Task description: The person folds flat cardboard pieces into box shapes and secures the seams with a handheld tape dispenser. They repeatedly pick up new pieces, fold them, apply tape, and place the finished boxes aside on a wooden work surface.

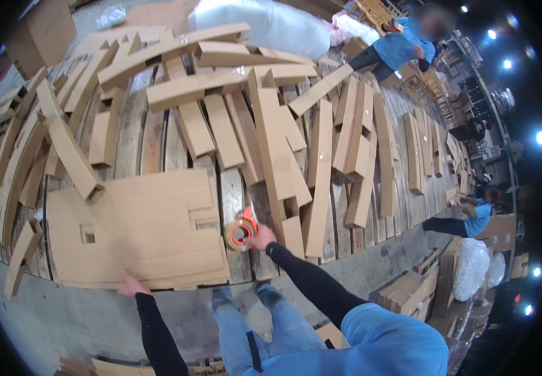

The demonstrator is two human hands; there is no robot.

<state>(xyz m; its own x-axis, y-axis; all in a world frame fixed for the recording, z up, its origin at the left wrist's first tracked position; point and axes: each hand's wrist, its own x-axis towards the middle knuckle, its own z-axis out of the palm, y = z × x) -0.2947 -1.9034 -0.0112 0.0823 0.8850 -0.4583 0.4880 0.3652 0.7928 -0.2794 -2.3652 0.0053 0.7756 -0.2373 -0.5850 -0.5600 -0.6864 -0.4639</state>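
Observation:
Flat cardboard sheets (152,250) with cut-out notches lie stacked on the slatted wooden platform in front of me. My left hand (134,286) grips the near edge of the top sheet, one digit lying on its face and the others mostly hidden. Just beyond the stack's right side, my right hand (262,239) is closed on an orange tape dispenser (249,217) carrying a roll of clear tape. One long folded cardboard tube (73,147) rests with its near end on the sheets' far left corner.
Many folded cardboard tubes (221,131) cover the wooden platform (152,147), left, ahead and right. A large plastic-wrapped bundle (258,28) lies at the far side. Two people in blue shirts, one farther off (402,50) and one at right (479,216), stand along the platform. Flat cardboard (409,291) is piled behind at right.

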